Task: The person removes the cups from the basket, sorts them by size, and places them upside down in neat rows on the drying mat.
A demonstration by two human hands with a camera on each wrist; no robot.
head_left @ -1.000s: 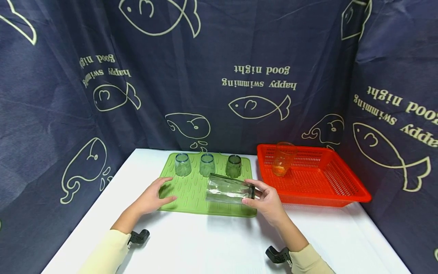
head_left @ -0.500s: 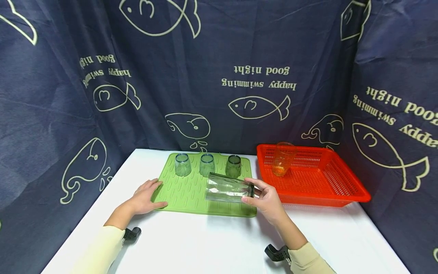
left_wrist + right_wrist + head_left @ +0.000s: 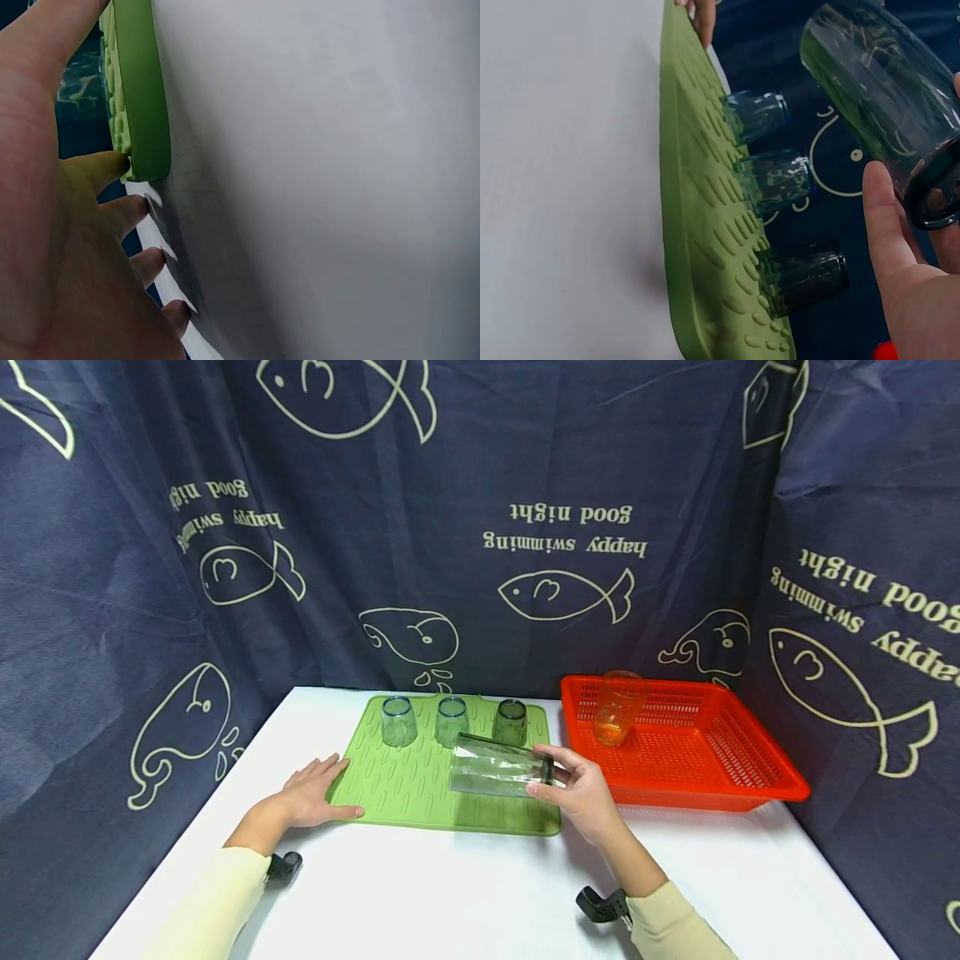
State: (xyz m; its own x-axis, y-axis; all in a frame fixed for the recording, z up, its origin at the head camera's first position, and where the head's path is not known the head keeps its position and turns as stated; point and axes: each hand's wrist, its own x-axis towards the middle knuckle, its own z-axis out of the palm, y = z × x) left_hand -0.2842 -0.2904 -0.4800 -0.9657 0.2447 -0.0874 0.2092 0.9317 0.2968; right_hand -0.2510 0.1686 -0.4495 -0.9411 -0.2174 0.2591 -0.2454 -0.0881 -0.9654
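Observation:
My right hand (image 3: 585, 795) grips a tall clear glass (image 3: 491, 766) by its thick base. The glass lies nearly level above a green drying mat (image 3: 405, 806), its mouth facing left; the right wrist view shows the glass (image 3: 881, 75) held apart from the mat. At the mat's front left corner rests my left hand (image 3: 309, 793), fingers spread. In the left wrist view one fingertip meets the mat's edge (image 3: 146, 112), the others lie along the white table. Three short glasses, two bluish (image 3: 399, 722) (image 3: 452, 722) and one darker (image 3: 511, 723), stand upside down along the mat's back.
A red plastic basket (image 3: 705, 793) stands right of the mat, with a tall glass (image 3: 618, 710) leaning inside at its left. White table (image 3: 450, 893) stretches in front of the mat. A dark fish-print curtain (image 3: 420, 527) encloses the back and sides.
My left hand has moved left and down from above the mat to its left front corner. My right hand stays nearly in place, with the tall glass raised very slightly.

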